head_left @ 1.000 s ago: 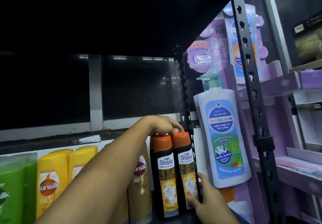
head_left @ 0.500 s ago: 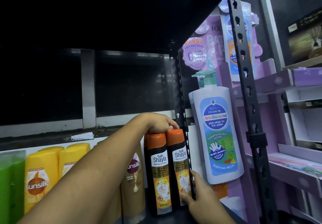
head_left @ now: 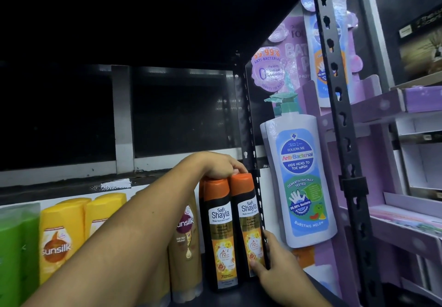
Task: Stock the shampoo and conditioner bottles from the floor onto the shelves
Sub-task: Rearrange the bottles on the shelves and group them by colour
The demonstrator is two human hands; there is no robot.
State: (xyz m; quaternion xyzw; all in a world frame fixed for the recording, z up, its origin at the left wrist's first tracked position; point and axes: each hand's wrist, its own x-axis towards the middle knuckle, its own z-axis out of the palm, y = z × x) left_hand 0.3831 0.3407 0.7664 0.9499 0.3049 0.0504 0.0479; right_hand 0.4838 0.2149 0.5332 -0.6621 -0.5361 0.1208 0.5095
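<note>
We count two black Shayla bottles [head_left: 220, 232] with orange caps. They stand upright and touch side by side on the dark shelf [head_left: 239, 294], toward 6 o'clock in the head view. A sliver of orange at their 9 o'clock may be a third; we cannot tell. Further toward 9 o'clock we see one golden-brown Sunsilk bottle [head_left: 189, 247], partly behind the forearm. Beyond it are two yellow Sunsilk bottles [head_left: 59, 239], and at the edge green bottles [head_left: 14, 247] too blurred to count. At 3 o'clock of the Shayla pair, past the perforated black post [head_left: 248, 139], we see one white pump bottle [head_left: 301, 182]. The edge of another shows just behind it.

The left hand [head_left: 215, 165] lies on the Shayla caps at their 12 o'clock, its fingers curled down over them in a grasp. The right hand [head_left: 275, 266], at 5 o'clock of the pair, clasps the lower part of the right-hand bottle. Its thumb is on the label and its index finger runs up the bottle's side beside the post.
</note>
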